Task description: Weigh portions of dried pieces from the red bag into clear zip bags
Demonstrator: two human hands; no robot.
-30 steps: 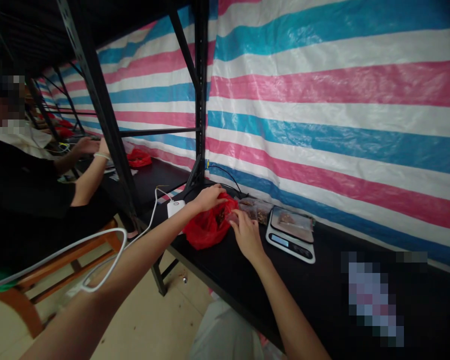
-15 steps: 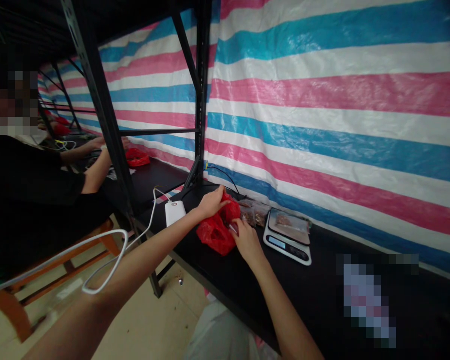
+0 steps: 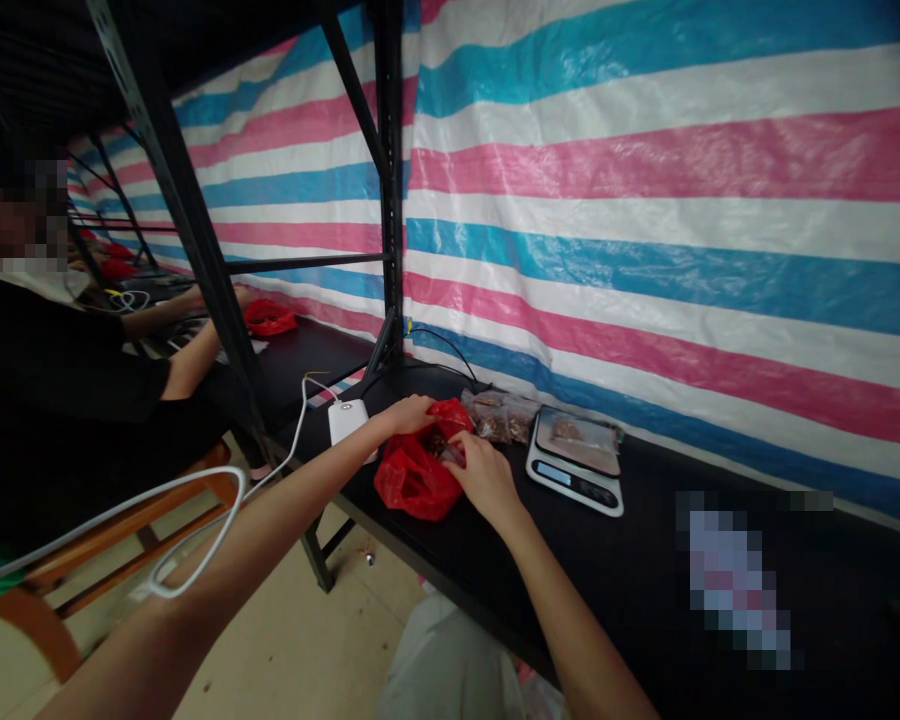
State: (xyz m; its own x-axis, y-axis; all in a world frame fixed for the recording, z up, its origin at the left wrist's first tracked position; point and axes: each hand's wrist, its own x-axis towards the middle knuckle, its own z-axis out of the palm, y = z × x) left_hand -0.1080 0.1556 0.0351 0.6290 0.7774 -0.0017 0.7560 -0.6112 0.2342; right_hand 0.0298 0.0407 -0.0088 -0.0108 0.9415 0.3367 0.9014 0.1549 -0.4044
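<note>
A red plastic bag sits on the black table with its mouth spread, and small dark brown bits show inside. My left hand is closed on the far left part of its rim. My right hand reaches in at the near right side of the mouth, fingers pinched together. Something pale shows at those fingertips, too small to make out. Beside the red bag lie small clear bags with brown contents. To the right, a white digital scale bears another clear bag with brown pieces.
A white power bank with a white cable lies left of the red bag. The cable loops near my left forearm. Black shelf posts rise behind. A co-worker works at the left. Behind the table hangs a striped sheet.
My left hand has lowered with the bag's rim, and the bag's mouth now lies wider, showing its contents. My right hand has moved slightly left, further into the mouth. The view has shifted slightly.
</note>
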